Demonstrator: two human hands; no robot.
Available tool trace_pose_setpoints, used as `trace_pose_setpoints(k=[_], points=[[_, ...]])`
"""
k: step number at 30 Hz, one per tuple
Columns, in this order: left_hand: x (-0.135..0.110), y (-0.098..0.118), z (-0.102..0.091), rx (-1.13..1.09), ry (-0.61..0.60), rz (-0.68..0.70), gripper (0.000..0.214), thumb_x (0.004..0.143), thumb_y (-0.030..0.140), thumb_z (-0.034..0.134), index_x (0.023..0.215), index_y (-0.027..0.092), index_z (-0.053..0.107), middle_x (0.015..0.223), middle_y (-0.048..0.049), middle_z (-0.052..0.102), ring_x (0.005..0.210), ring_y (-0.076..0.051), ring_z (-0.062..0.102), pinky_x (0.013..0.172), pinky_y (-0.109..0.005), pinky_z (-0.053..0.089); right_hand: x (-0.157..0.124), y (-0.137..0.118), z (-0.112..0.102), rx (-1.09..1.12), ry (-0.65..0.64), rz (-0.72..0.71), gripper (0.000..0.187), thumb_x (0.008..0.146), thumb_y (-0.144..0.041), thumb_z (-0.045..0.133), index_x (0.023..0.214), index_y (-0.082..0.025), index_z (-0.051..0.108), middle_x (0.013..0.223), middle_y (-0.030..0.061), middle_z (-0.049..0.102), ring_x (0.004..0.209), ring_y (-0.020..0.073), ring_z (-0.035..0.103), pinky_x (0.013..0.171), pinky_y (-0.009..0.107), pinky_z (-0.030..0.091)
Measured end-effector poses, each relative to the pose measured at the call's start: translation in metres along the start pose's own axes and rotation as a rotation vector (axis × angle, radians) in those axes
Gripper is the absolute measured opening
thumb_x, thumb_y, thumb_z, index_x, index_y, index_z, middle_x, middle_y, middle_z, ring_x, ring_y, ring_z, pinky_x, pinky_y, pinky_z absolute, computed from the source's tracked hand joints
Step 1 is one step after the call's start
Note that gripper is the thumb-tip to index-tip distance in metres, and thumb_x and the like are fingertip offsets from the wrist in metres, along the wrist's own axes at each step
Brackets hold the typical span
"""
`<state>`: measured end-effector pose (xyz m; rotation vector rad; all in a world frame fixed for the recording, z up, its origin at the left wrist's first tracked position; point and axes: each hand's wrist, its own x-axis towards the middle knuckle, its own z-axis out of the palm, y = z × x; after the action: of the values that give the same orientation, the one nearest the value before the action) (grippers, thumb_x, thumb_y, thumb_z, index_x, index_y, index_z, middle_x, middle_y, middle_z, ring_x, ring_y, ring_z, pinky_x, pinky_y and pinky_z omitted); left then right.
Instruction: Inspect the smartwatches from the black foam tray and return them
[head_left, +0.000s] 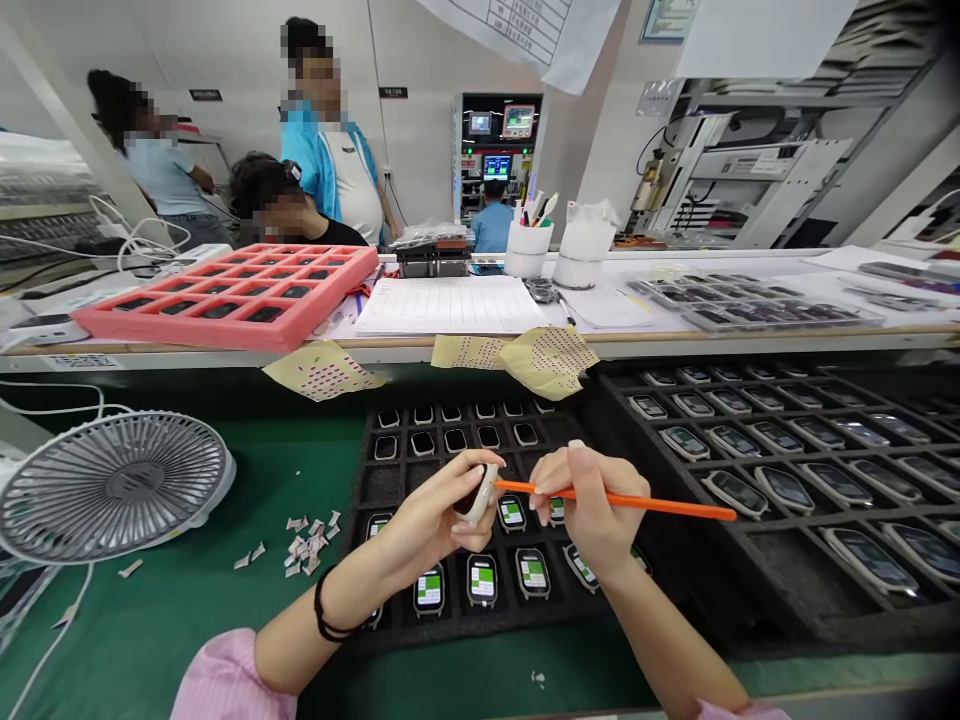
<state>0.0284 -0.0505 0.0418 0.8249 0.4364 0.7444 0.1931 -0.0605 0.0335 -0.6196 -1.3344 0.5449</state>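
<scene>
My left hand (435, 515) is closed around a small white watch body (480, 492), held tilted above a black compartment tray (397, 480). My right hand (589, 505) pinches a thin orange stick (660, 503), whose tip touches the watch body's edge. Below my hands, several watch bodies with green-and-white stickers (481, 580) lie in the tray's near rows. The far rows hold several dark-faced ones (455, 440).
A second black tray (750, 560) of watch bodies lies to the right. A white fan (112, 485) and paper scraps (307, 545) sit left on the green mat. The raised shelf behind carries a pink tray (225, 330), paper sheets, white cups (527, 250). Three people are beyond it.
</scene>
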Motion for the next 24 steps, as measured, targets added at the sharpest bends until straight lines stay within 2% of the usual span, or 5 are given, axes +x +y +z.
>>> trace_pose_setpoints(k=[4,10,13,19,24], points=[[0.000,-0.003,0.001,0.054,0.046,0.040,0.026,0.083,0.038,0.066,0.098,0.019,0.056,0.066,0.0046,0.044,0.046,-0.003,0.028,0.046,-0.020,0.017,0.000,-0.001,-0.001,-0.076,-0.004,-0.026,0.039,0.094,-0.019,0.047,0.060,-0.020,0.066,0.049,-0.0020,0.062,0.033,0.0085,0.051,0.041,0.024,0.042],[-0.002,-0.008,0.004,0.187,0.123,0.171,0.028,0.088,0.042,0.059,0.102,0.019,0.052,0.063,0.0063,0.039,0.049,-0.005,0.029,0.049,-0.021,0.023,0.000,-0.004,0.003,-0.227,0.010,-0.119,0.038,0.091,-0.011,0.047,0.058,-0.020,0.064,0.046,-0.0038,0.061,0.034,0.0079,0.053,0.042,0.022,0.045],[-0.003,-0.009,0.002,0.273,0.118,0.213,0.030,0.089,0.045,0.056,0.104,0.020,0.050,0.064,0.0058,0.040,0.051,-0.007,0.031,0.049,-0.021,0.026,0.000,-0.004,0.004,-0.240,0.013,-0.115,0.040,0.092,-0.013,0.047,0.057,-0.020,0.064,0.045,-0.0036,0.061,0.033,0.0082,0.053,0.041,0.022,0.044],[-0.006,-0.015,-0.007,0.462,0.221,0.273,0.029,0.092,0.045,0.051,0.110,0.023,0.050,0.082,0.0013,0.044,0.062,-0.009,0.039,0.053,-0.021,0.036,0.000,-0.004,0.002,-0.242,0.007,-0.093,0.044,0.094,-0.020,0.045,0.055,-0.020,0.065,0.045,-0.0025,0.060,0.033,0.0095,0.053,0.040,0.024,0.045],[-0.008,-0.018,-0.011,0.610,0.305,0.290,0.030,0.093,0.048,0.045,0.113,0.026,0.049,0.093,-0.0015,0.050,0.073,-0.013,0.046,0.062,-0.023,0.044,-0.001,0.003,0.007,-0.173,0.049,-0.026,0.044,0.095,-0.024,0.046,0.055,-0.020,0.063,0.048,-0.0018,0.062,0.033,0.0086,0.052,0.039,0.023,0.044]])
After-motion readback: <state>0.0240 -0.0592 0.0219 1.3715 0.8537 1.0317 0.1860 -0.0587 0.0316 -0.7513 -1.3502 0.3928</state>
